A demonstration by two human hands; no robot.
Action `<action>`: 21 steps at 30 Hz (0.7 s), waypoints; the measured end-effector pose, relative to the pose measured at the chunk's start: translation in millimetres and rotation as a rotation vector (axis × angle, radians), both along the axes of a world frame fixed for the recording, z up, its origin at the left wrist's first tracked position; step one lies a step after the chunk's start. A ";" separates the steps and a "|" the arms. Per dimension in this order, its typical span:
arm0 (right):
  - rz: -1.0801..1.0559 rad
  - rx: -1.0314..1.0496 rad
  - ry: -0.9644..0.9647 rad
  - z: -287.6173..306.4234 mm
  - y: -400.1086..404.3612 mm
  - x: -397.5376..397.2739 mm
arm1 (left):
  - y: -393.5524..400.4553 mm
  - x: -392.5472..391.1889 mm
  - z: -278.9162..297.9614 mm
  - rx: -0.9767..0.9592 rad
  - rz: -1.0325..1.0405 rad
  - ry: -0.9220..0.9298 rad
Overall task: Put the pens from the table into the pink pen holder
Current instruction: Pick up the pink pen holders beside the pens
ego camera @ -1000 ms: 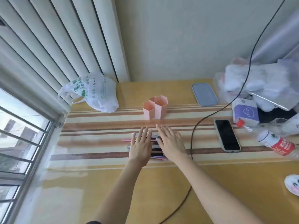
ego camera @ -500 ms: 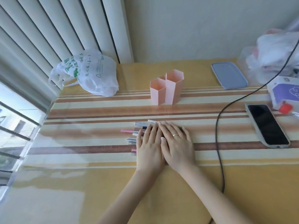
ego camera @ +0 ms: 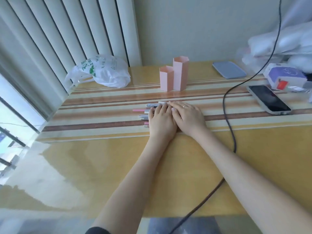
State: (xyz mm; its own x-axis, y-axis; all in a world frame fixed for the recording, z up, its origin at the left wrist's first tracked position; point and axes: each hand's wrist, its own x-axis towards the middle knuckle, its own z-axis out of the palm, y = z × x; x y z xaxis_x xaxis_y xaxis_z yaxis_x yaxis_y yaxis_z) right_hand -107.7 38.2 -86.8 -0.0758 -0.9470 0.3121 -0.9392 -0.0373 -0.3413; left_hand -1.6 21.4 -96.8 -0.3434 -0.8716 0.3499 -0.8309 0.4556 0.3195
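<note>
Both hands lie flat, fingers straight, on the row of pens (ego camera: 146, 114) on the striped bench (ego camera: 101, 105): left hand (ego camera: 161, 118) & right hand (ego camera: 187, 115) side by side, touching, pressing down w/ nothing gripped. Pen ends stick out to the left of the left hand. Pink pen holder (ego camera: 173, 76) stands upright just beyond, apart from the hands; whether it holds anything can't be told. Step looks like gathering the pens pre-pickup. Next: curl fingers round a pen or bunch, lift, drop tip-down into a compartment w/o tipping it.

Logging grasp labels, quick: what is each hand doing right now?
Left hand: open, lying flat on the pens.
Right hand: open, flat over the pens, gripping nothing.
</note>
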 end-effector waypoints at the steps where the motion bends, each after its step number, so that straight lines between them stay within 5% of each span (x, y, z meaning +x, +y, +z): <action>1: -0.003 -0.009 -0.011 1.1 0.5 0.8 | 0.2 0.1 0.5 0.014 0.002 0.006; 11: 0.016 -0.076 -0.042 -0.7 -1.5 -0.7 | -1.8 4.9 -2.7 -0.049 -0.024 0.090; 17: 0.007 0.004 0.024 -4.4 -7.4 -7.0 | -7.7 9.2 16.2 -0.037 0.039 0.557; 21: 0.034 0.018 -0.039 -2.1 -5.5 -6.6 | -54.5 -1.0 46.2 -0.038 0.068 0.638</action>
State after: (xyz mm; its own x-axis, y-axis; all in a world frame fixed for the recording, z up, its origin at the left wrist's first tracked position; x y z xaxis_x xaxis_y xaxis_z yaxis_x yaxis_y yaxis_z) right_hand -114.3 32.7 -88.9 -0.0558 -0.9546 0.2926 -0.9234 -0.0622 -0.3789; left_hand -2.7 -33.1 -50.6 -0.0019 -0.8669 0.4985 -0.5100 0.4296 0.7452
